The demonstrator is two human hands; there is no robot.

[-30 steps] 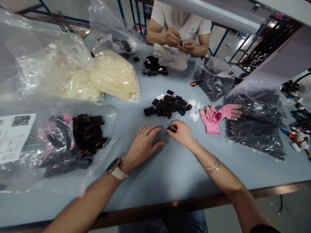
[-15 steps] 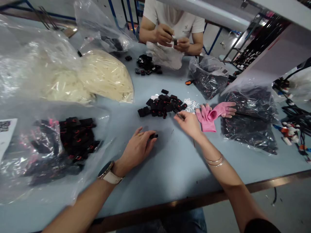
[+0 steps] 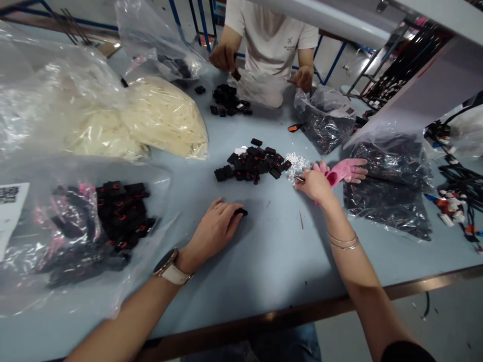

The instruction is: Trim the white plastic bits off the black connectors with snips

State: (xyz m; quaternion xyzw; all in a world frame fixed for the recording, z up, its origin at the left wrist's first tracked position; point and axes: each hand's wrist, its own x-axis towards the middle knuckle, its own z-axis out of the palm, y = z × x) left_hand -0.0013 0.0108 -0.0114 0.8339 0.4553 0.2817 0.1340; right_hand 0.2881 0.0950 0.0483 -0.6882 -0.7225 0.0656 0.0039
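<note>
My left hand (image 3: 216, 229) rests on the light blue table (image 3: 264, 261) with its fingertips closed on a small black plastic part (image 3: 242, 212). My right hand (image 3: 315, 185) reaches out to a scatter of tiny white pieces (image 3: 295, 165) and pinches something thin and dark that I cannot make out. A pile of black parts with red marks (image 3: 252, 162) lies just beyond both hands. Beside my right hand lie pink gloves (image 3: 341, 173).
A clear bag of black and red parts (image 3: 101, 221) lies at the left, bags of cream pieces (image 3: 166, 118) behind it. Bags of dark parts (image 3: 388, 196) sit at the right. Across the table a person (image 3: 269, 37) works over another small black pile (image 3: 228, 99).
My right hand has moved from beside my left hand out to the white pieces by the gloves. My left hand kept the black part. The person opposite has spread both hands apart.
</note>
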